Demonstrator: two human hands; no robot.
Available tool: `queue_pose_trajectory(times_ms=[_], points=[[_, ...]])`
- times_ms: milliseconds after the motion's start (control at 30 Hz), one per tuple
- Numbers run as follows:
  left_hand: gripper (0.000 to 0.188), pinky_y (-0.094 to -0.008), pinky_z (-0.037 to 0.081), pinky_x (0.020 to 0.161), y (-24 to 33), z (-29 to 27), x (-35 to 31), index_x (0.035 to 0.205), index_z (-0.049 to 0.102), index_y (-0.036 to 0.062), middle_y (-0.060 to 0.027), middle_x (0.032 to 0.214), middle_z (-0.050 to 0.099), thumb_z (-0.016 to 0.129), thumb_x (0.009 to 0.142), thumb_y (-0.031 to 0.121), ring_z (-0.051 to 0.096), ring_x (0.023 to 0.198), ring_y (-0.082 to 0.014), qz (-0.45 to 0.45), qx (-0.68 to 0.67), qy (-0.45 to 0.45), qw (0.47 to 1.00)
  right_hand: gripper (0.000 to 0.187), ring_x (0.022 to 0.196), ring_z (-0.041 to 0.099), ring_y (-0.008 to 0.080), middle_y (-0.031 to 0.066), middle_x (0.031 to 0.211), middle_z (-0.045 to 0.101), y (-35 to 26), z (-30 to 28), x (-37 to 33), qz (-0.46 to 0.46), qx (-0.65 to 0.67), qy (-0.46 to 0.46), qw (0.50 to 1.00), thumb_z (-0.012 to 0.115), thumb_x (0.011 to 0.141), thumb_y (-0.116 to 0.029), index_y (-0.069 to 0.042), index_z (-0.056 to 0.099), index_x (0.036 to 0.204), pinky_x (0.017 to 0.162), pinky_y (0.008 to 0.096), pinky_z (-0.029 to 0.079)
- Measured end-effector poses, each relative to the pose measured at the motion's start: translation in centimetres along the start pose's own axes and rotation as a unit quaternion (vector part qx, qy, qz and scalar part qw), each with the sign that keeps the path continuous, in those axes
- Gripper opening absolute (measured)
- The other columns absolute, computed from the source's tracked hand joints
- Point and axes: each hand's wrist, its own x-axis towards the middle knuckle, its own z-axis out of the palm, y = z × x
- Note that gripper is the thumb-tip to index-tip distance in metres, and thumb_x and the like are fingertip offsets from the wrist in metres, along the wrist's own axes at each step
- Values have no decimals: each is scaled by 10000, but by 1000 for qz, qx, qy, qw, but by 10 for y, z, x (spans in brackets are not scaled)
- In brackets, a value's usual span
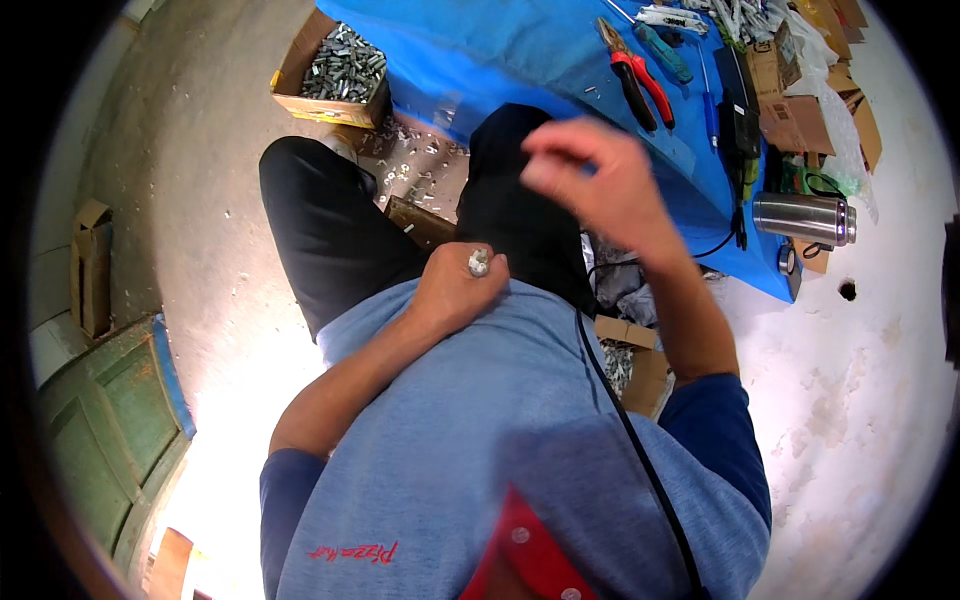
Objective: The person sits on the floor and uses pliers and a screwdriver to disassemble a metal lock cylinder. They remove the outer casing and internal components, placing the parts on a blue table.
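Observation:
My left hand is closed in a fist over my lap. It grips a small round piece with a silvery-white end, which pokes out by the thumb; the rest is hidden in the fist. My right hand is raised above my right thigh, apart from the left one. Motion smears its curled fingers, and whether anything is between them cannot be made out. Beyond it, on a blue-covered table, lie red-and-black pliers.
A cardboard box of small metal cylinders stands by the table's left end, with white scraps on the floor nearby. A screwdriver, a steel flask and cartons are at right. A black cable crosses my shirt.

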Motion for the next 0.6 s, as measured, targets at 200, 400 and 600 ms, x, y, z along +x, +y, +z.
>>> queue_pose_trajectory(times_ms=[200,400,600], points=[[222,-401,510,683,-8,2,0,887,685,-11,-230,828,669,656,772,177,683,798,-343,33,-16,-22,999,341,835,637,246,111,916,648,-18,48,-37,-27,-100,-168,980,747,767,-280,-40,686,1002,720,335,509],[247,-433,515,704,-4,1,3,905,697,18,-228,869,680,644,782,226,664,843,-390,35,39,-34,998,231,841,635,262,97,893,665,-13,61,-44,-9,-116,-118,986,696,802,-244,-49,692,926,698,350,506],[266,-458,514,702,-5,4,8,895,699,31,-227,847,676,638,782,264,658,824,-397,46,84,-22,995,191,800,639,271,111,870,674,-14,59,-39,-27,-155,-113,981,677,812,-234,-55,702,876,685,352,506]])
